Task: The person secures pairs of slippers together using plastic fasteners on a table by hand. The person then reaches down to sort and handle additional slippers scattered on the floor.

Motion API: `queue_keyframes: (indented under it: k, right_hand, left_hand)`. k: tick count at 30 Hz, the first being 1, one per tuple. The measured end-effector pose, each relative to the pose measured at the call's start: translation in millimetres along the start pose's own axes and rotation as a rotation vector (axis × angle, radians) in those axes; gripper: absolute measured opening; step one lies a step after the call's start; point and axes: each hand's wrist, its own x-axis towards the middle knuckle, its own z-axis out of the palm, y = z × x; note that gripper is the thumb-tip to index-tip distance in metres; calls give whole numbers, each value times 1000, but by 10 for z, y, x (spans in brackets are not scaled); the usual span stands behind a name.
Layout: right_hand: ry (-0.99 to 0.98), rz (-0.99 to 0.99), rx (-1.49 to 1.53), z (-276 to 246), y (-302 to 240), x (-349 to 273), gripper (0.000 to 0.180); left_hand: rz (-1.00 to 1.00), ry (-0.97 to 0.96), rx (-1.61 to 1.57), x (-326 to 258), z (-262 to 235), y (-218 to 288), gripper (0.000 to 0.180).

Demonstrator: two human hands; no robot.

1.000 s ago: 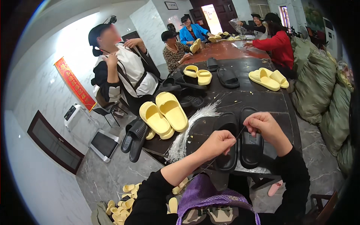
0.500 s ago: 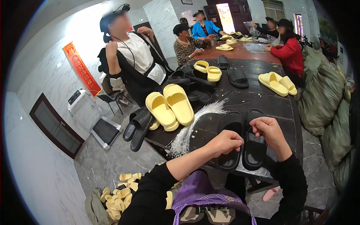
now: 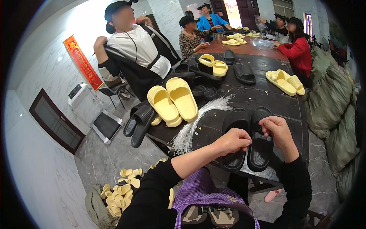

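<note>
A pair of black slide slippers lies side by side at the table's near edge, the left slipper (image 3: 233,162) partly covered by my left hand (image 3: 235,141). Over the right slipper (image 3: 260,155) my right hand (image 3: 275,130) is pinched closed. Between my two hands runs a thin strand, barely visible, and the fingers of both hands are closed on its ends. To the left, a fanned bundle of clear plastic strands (image 3: 198,124) lies on the dark table (image 3: 288,139). Beside it, a yellow slipper pair (image 3: 182,100) rests stacked on other slippers.
Black slippers (image 3: 140,124) overhang the table's left corner. Farther back lie another yellow pair (image 3: 284,82) and a black slipper (image 3: 244,73). A person in a white shirt (image 3: 143,51) stands at left; several people sit beyond. Large sacks (image 3: 329,107) line the right side; yellow slippers (image 3: 120,194) pile on the floor.
The view has shifted slightly. Both my hands remain over the black slippers, still pinching the strand. The person at left has lowered the raised arms a little while handling a dark jacket.
</note>
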Motion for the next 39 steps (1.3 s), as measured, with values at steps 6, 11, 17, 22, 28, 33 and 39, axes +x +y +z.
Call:
queue_keyframes:
  k: [6,11,17,22,28,33,39]
  right_hand:
    - [0,-4,-11,-24,37,27,17]
    - [7,1,-5,-53,41,73,17]
    - [25,17,3,-102,61,87,17]
    - [81,-7,18,-94,30,44,20]
    - [158,-132,-113,-379,91,76,25]
    - [267,-133,-20,-512,91,284,23]
    - [356,-105,-16,-820,266,266,21]
  left_hand:
    - [-19,-16,-121,56,-24,43,12]
    - [-10,-9,-165,133,-12,22,12]
    - [-45,-40,-152,127,-13,29,11]
    - [-104,-6,-230,131,-10,-34,8]
    - [-296,27,-252,262,-17,-58,13]
    - [-298,-40,-361,167,-162,-22,13]
    - [-317,-106,-408,230,-58,-93,10]
